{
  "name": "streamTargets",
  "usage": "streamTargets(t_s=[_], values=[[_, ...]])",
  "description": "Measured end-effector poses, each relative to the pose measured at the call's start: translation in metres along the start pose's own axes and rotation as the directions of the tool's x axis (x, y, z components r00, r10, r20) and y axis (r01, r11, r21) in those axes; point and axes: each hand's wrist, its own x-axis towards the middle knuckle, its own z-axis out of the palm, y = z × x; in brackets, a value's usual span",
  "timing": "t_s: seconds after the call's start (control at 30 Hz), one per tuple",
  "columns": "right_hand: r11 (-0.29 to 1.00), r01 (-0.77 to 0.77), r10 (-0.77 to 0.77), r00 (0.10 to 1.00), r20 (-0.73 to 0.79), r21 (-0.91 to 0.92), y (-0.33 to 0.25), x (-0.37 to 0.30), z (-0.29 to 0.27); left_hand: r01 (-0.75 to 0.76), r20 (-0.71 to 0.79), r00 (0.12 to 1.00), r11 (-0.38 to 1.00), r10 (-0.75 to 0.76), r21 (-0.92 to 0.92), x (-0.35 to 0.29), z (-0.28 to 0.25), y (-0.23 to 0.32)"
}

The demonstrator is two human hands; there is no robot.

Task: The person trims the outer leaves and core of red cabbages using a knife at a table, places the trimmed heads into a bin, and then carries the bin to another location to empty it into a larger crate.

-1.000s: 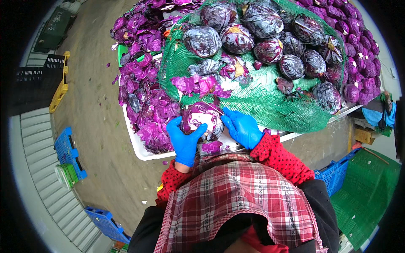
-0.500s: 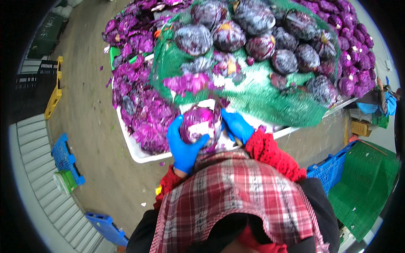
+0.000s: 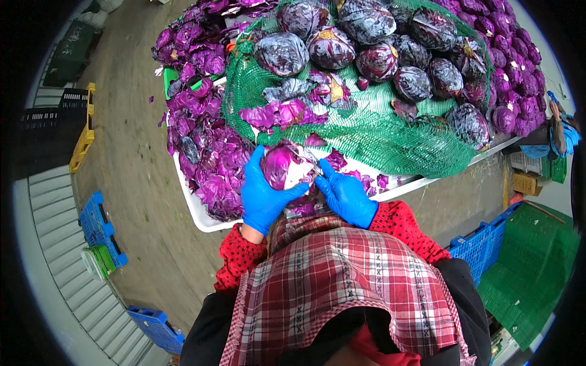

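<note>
Blue-gloved hands [image 3: 261, 194] hold cabbage [image 3: 279, 167] (left) and knife [image 3: 316, 173] (right) beside a white tray [image 3: 204, 224] of purple leaves [image 3: 223, 177].

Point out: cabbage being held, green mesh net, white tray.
Cabbage [image 3: 278, 169]: head view, purple leaf surface left of the pale patch.
Green mesh net [image 3: 406, 151]: head view, bunched part toward the person.
White tray [image 3: 200, 219]: head view, rim at its near left corner.

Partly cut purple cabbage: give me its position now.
The partly cut purple cabbage is just left of centre in the head view, held by the left hand, with the right hand at its right and green netting beyond.
</note>
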Motion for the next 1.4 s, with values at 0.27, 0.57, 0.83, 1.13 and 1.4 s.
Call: streamTargets(t_s=[0.27, 0.57, 0.83, 1.13, 1.4], values=[[0.988, -0.041, 0.053, 0.996, 0.077, -0.15, -0.003, 0.001, -0.006, -0.024, 0.109, 0.994, 0.992, 0.01, 0.127, 0.004, 0.0, 0.006], [0.965, -0.016, 0.039, 0.996, 0.082, -0.263, 0.003, 0.021, -0.018, 0.026, 0.056, 0.998, 0.987, -0.035, 0.159, -0.011, 0.021, 0.019], [0.995, -0.098, 0.096, 0.99, 0.106, 0.014, 0.043, 0.039, -0.015, 0.086, 0.074, 0.991, 0.948, -0.114, 0.306, 0.002, 0.032, 0.039], [0.936, -0.352, 0.351, 0.936, 0.035, 0.028, 0.075, 0.061, -0.027, -0.007, 0.086, 0.996, 0.91, -0.031, 0.414, 0.013, 0.045, 0.052], [0.953, -0.283, 0.291, 0.955, -0.064, 0.111, 0.088, 0.024, -0.017, -0.11, 0.02, 0.994, 0.927, 0.11, 0.359, -0.023, 0.038, 0.024]])
